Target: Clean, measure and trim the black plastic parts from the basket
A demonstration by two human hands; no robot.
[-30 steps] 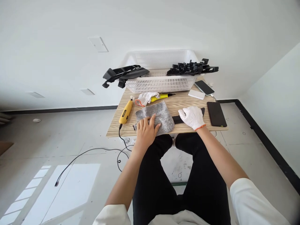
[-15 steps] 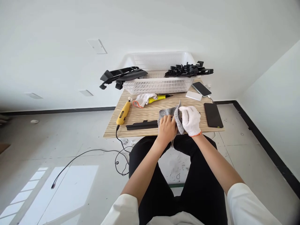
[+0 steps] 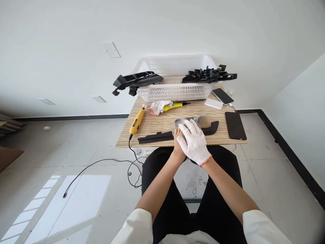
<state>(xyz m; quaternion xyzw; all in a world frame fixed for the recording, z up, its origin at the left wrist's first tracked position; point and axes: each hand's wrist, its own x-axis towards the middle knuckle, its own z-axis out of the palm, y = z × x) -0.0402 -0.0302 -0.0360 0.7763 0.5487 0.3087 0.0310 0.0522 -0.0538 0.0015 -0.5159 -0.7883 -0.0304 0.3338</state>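
A grey cloth point(image 3: 187, 120) lies over the middle of a long black plastic trim piece point(image 3: 156, 137), whose curved end shows on the right. My bare left hand point(image 3: 178, 146) rests at the cloth's near left side, with most of its fingers hidden beneath the other hand. Across it lies my right hand point(image 3: 195, 140) in a white knit glove with an orange cuff. Its fingers are stretched forward, flat over my left hand and the cloth. How the left fingers meet the cloth cannot be seen.
A yellow rotary tool point(image 3: 137, 121) with a black cord lies left on the wooden table point(image 3: 127, 139). Behind are another white glove point(image 3: 159, 107), a yellow-handled cutter point(image 3: 174, 106) and a white basket point(image 3: 175, 92) bearing black plastic parts. Two phones and a white block lie right.
My right hand has moved left from the cloth's raised right edge onto my left hand. The cloth's raised fold now lies lower, and the trim piece's curved right end has come into view.
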